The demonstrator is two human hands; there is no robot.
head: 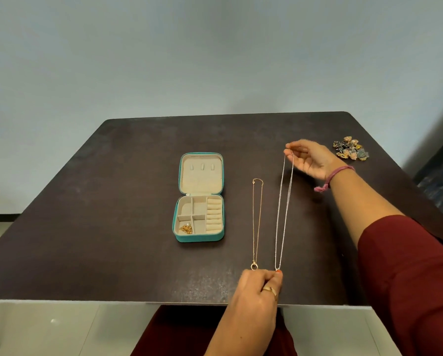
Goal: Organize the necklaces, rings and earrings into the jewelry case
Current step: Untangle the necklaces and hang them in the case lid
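Left hand (260,286) pinching silver necklace (283,211)

I see a dark brown table (112,201) with rounded far corners and a pale front edge filling most of my view. Behind it stands a plain light blue-grey wall (189,47), and to the far right I make out a dark, bluish surface (441,176) I cannot identify. Below the near edge lies a pale tiled floor (61,330), with dark red cloth (179,332) showing under the table.
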